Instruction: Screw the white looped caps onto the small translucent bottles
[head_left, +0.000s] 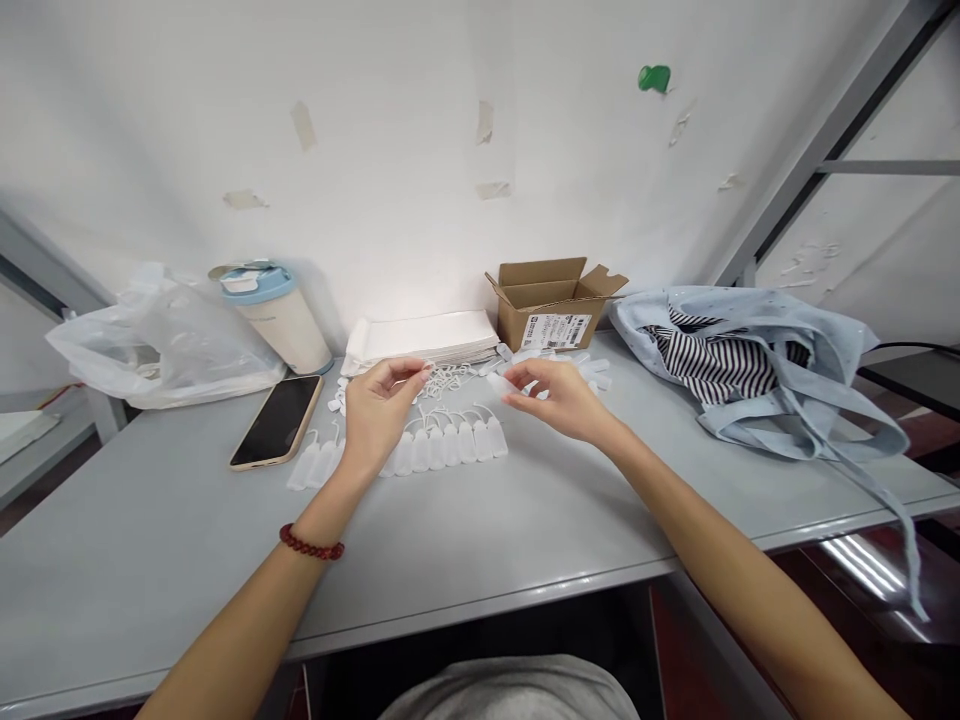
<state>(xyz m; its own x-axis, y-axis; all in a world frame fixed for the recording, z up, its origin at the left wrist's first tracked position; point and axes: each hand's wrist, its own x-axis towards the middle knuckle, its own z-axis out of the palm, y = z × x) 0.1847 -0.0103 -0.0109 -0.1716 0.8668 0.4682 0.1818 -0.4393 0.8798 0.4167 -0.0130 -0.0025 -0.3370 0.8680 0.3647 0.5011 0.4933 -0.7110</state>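
My left hand (pixel 381 405) is pinched closed, thumb against forefinger, beside a heap of white looped strings (pixel 448 378). Whatever sits in that pinch is too small to make out. Between the thumb and fingers of my right hand (pixel 553 395) is a frosted plastic tag (pixel 498 385), pointing left. Below the hands lies a row of frosted tags with strings attached (pixel 439 447), set side by side on the grey table; my left hand and wrist hide part of it. More loose tags (pixel 596 372) lie scattered behind my right hand.
At the back stand an open cardboard box (pixel 551 310) and a stack of white paper-like sheets (pixel 420 338). On the left are a phone (pixel 277 422), a blue-lidded tumbler (pixel 281 315) and a white plastic bag (pixel 165 340). A light-blue cloth bag (pixel 787 330) lies right, its strap overhanging the edge.
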